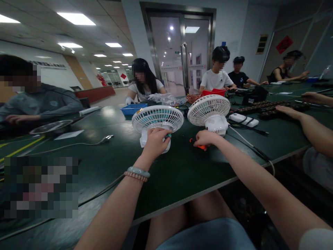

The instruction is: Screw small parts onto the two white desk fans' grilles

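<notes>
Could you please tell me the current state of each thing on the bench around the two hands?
Left hand: closed around the left fan's base.
Right hand: closed on the orange tool.
Left fan: upright, held, grille on.
Right fan: upright, free-standing, grille on.
Orange tool: on the table, gripped.
Blue tray: lying flat.
Glass door: shut.

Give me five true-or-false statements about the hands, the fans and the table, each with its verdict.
1. The left hand grips the nearer fan. True.
2. The right hand rests on a blue tool. False: the orange tool lies under it.
3. Two white fans stand on the table. True; the second fan is on the right.
4. The table is red. False: dark green.
5. The blue tray lies beyond the fans. True.
</notes>
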`<state>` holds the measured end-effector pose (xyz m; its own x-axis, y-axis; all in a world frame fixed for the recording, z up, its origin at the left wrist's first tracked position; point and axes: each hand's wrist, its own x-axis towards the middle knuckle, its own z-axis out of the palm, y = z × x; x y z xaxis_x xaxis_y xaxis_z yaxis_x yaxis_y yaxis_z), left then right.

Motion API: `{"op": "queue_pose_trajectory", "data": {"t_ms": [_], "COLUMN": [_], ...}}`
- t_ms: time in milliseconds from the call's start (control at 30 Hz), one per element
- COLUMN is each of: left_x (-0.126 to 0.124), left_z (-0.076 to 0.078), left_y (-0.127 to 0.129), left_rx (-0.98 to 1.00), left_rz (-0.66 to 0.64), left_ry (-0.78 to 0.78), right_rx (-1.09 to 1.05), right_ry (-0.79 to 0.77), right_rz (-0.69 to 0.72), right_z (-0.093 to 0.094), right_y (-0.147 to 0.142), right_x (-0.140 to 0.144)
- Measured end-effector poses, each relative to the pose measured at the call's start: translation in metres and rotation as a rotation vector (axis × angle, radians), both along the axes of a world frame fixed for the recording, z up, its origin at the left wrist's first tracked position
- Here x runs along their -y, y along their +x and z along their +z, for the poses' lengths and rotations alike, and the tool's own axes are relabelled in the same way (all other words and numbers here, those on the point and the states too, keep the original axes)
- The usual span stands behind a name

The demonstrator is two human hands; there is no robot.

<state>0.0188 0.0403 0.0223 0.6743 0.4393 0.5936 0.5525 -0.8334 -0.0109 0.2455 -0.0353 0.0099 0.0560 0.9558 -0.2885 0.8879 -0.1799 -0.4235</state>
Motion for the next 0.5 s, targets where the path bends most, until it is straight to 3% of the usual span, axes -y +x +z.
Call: {"op": "queue_pose_trajectory", "data": {"t_ms": [167, 500], "left_x": [0.0004, 0.0045], "left_z": [-0.0004, 0.0011], "left_y": [0.0004, 0.0011], "left_rx": [-0.004, 0.014], "left_rz": [-0.001, 0.0], "left_ry": [0.008, -0.014], "right_rx": [0.003, 0.185], "right_ry": [-0.154, -0.088], "right_rz": [0.002, 0.024], "right_z": [-0.0032, -0.007], "right_y": [-0.0098, -0.0063], "right_x": [0.0008, -0.0031]}}
